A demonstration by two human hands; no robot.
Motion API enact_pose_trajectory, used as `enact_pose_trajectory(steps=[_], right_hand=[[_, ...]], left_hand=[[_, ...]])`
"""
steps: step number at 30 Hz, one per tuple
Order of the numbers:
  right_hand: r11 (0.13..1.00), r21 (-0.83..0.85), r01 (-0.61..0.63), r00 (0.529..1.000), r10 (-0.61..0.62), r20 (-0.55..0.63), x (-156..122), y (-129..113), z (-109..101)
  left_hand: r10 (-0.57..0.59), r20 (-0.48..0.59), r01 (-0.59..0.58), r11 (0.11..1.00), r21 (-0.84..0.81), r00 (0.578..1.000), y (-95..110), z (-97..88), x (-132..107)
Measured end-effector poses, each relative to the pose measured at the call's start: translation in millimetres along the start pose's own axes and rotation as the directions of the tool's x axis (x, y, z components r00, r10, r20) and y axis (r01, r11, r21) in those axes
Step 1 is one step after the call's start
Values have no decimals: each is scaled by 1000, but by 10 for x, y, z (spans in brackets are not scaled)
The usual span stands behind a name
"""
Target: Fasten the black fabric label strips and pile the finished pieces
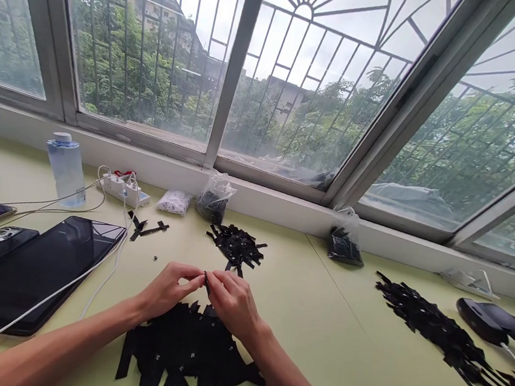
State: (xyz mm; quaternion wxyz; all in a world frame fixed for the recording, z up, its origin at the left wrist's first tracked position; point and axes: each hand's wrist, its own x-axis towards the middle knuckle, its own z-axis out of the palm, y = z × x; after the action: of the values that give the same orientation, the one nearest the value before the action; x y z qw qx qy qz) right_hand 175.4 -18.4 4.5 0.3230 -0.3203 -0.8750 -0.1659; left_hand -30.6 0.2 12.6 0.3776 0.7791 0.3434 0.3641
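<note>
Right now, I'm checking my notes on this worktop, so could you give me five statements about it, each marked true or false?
1. The left hand and right hand both pinch a small black strip. True.
2. The bottle lies on its side. False: it stands upright.
3. The large heap of black strips lies to the right of the tablet. True.
4. The tablet's screen is brightly lit. False: it looks dark.
5. The small white packet lies between the power strip and a clear bag of dark pieces. True.
</note>
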Motion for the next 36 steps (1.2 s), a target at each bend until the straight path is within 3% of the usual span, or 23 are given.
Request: enact_pose_trajectory(steps=[10, 20, 36], right_hand=[[982, -141, 128, 989, -117, 86, -2, -19, -7], [994, -82, 78, 985, -64, 162, 6, -14, 56], [986, -164, 37, 993, -18, 114, 14, -51, 283]], left_hand=[[-33, 28, 33, 999, 5, 999, 2, 54, 7], [-34, -20, 35, 998, 56, 999, -25, 59, 16], [-43, -49, 47, 994, 99, 998, -140, 72, 44]])
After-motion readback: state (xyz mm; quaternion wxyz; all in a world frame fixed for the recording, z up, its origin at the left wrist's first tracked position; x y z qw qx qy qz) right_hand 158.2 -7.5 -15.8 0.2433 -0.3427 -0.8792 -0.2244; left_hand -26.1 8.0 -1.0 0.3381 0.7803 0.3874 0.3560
